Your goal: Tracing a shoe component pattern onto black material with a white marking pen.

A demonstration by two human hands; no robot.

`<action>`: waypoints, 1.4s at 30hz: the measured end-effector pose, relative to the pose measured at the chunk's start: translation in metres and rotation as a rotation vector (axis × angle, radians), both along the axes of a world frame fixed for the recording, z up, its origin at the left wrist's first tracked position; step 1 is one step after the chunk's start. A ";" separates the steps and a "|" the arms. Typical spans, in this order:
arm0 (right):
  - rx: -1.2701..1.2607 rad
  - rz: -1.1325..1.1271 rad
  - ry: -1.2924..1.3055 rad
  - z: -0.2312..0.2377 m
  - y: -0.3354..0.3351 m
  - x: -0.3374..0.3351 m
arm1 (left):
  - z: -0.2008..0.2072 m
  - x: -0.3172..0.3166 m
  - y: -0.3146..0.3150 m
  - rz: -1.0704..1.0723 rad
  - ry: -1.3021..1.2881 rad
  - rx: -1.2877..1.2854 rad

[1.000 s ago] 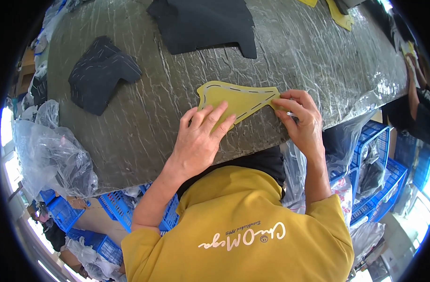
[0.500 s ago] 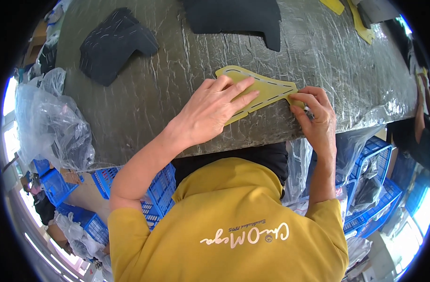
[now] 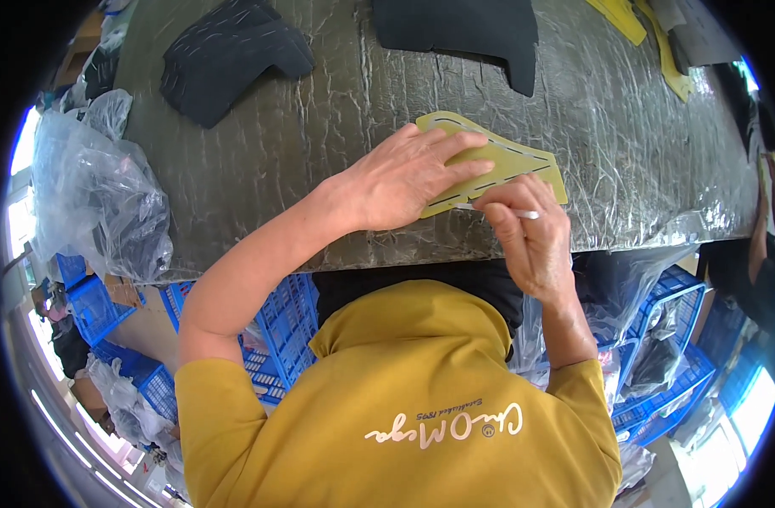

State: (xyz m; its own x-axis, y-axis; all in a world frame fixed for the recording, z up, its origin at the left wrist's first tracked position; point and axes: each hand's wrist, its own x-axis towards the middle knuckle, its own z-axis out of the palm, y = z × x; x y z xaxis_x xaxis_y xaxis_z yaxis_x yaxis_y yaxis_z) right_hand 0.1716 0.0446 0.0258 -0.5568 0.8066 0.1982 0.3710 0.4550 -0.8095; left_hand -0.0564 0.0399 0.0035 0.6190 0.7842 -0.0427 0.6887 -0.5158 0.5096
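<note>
A yellow template with dark dashed slots along its edges lies on the covered table near its front edge. My left hand rests on the template's left part, its fingers spread and pressing down. A slim white pen is pinched in my right hand. Its tip points left, at the template's lower edge close to my left fingers. Whether another piece lies beneath the template, I cannot tell.
Two dark pieces lie farther back: one with white dashes at left, another in the middle. Yellow strips are at the far right. Clear plastic bags hang at the table's left edge. Blue crates stand below.
My right hand has left the template's right tip and moved left along its lower edge, the pen now pointing at that edge. My left hand stays on the template. The view has shifted slightly.
</note>
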 end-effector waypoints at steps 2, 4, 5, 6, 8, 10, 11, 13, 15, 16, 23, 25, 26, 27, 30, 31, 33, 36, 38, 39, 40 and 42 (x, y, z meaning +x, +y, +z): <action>0.036 0.048 -0.040 -0.005 -0.003 -0.005 | -0.001 -0.001 0.000 -0.003 -0.017 -0.015; 0.054 0.058 -0.056 -0.008 -0.003 -0.008 | -0.002 -0.001 -0.001 0.005 -0.038 -0.002; 0.073 0.067 -0.072 -0.008 -0.003 -0.009 | -0.001 -0.001 -0.001 0.002 -0.041 0.000; 0.075 0.063 -0.075 -0.008 -0.004 -0.012 | -0.001 -0.001 -0.001 0.001 -0.033 -0.005; 0.109 0.073 -0.030 -0.010 -0.005 -0.020 | -0.001 -0.002 0.000 0.000 -0.028 -0.014; 0.149 0.076 -0.020 -0.010 -0.002 -0.023 | -0.001 -0.002 0.001 0.004 -0.025 -0.016; 0.189 0.080 -0.008 -0.011 -0.001 -0.023 | -0.001 -0.002 0.001 0.004 -0.027 -0.016; 0.197 0.074 -0.054 -0.010 0.004 -0.015 | -0.001 -0.001 0.000 0.003 -0.007 -0.015; 0.206 0.071 -0.098 -0.011 0.007 -0.008 | 0.000 -0.001 0.000 0.005 -0.008 -0.002; 0.233 0.051 -0.115 -0.010 0.008 -0.005 | 0.000 -0.001 0.000 0.000 -0.014 0.012; 0.251 -0.039 -0.144 -0.009 0.007 -0.002 | 0.000 0.000 -0.003 0.011 -0.010 0.003; 0.254 -0.050 -0.143 -0.008 0.003 -0.006 | 0.000 0.001 -0.002 0.012 0.015 -0.015; 0.226 -0.021 -0.108 -0.010 0.000 -0.009 | 0.000 0.001 -0.001 0.005 0.013 -0.013; 0.197 0.008 -0.073 -0.011 -0.004 -0.013 | 0.001 0.000 -0.001 -0.003 0.002 -0.005; 0.221 0.028 -0.041 -0.013 -0.005 -0.017 | 0.001 -0.001 0.000 -0.008 -0.016 0.006; 0.233 0.039 -0.051 -0.013 -0.003 -0.017 | 0.001 -0.001 -0.001 0.001 -0.020 0.008; 0.268 -0.019 -0.107 -0.015 0.004 -0.004 | 0.000 0.000 -0.002 -0.001 -0.005 0.011; 0.268 -0.139 -0.156 -0.010 0.014 0.011 | 0.003 0.002 -0.002 0.004 0.027 0.001; 0.259 -0.148 -0.165 -0.011 0.014 0.014 | 0.004 0.003 -0.001 0.001 0.041 -0.012; 0.246 -0.153 -0.171 -0.011 0.014 0.015 | 0.004 0.003 -0.001 0.004 0.029 0.001; 0.251 -0.128 -0.177 -0.009 0.012 0.013 | 0.004 0.003 -0.002 0.008 0.018 0.012; 0.266 -0.102 -0.165 -0.009 0.009 0.009 | 0.006 0.002 -0.003 0.006 0.013 0.019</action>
